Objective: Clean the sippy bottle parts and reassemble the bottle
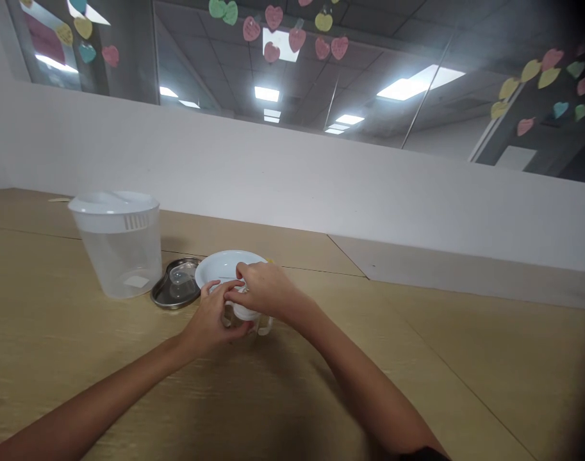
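Between my hands, over the table [321,384], is a small clear cup with a white collar and side handles [248,314], like a baby's drinking cup. My left hand [215,320] wraps round its left side, thumb low on the front and fingers near the top. With bent fingers pressed together, my right hand [266,288] grips at the cup's top; my fingers hide what exactly they pinch there. Just behind the cup lies a white bowl [227,257], partly covered by my hands.
A steel kidney dish [162,299] left of the bowl holds a clear, rounded piece [181,276]. Further left stands a tall translucent bucket [114,256] with a white lid [114,202]. Behind the table runs a white wall [225,173] below glass with heart-shaped notes.
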`<action>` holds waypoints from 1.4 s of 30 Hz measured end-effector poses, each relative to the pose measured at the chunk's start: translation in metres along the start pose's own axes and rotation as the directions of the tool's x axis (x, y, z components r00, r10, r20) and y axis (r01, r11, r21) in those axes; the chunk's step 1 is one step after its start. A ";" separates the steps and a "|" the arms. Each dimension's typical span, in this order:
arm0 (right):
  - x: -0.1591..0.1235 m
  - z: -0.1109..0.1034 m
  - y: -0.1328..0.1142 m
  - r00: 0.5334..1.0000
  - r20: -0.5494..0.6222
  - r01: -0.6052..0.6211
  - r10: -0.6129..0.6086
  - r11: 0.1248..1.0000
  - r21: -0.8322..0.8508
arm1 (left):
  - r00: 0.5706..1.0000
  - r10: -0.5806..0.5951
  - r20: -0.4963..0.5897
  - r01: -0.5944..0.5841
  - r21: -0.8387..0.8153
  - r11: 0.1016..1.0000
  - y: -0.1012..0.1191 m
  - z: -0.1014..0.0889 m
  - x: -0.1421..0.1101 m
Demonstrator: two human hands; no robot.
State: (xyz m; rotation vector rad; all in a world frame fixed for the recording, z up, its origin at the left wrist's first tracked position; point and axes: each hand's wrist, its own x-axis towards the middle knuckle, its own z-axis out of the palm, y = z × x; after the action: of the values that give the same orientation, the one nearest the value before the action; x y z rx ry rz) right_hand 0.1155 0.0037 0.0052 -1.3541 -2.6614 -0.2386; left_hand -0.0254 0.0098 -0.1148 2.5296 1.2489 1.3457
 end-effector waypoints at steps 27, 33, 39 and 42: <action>-0.015 -0.009 0.003 0.984 0.121 0.126 -0.133 0.990 0.064 | 0.971 -0.231 0.060 0.237 -0.154 0.959 0.008 -0.002 0.001; -0.016 -0.007 -0.003 0.989 0.113 0.095 -0.096 0.995 0.015 | 0.972 -0.228 0.060 0.235 -0.132 0.963 0.007 -0.002 0.000; -0.014 -0.009 -0.001 0.989 0.124 0.069 -0.076 0.996 0.053 | 0.987 -0.158 0.027 0.160 -0.103 0.982 0.003 0.003 -0.003; -0.014 -0.009 0.000 0.989 0.129 0.058 -0.066 0.997 0.059 | 0.988 -0.148 0.030 0.151 -0.101 0.983 0.001 0.005 -0.004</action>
State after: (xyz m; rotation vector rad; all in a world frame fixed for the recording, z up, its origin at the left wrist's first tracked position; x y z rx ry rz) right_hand 0.1239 -0.0094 0.0109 -1.3148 -2.7976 -0.0849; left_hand -0.0227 0.0083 -0.1203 2.3254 1.3002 1.3094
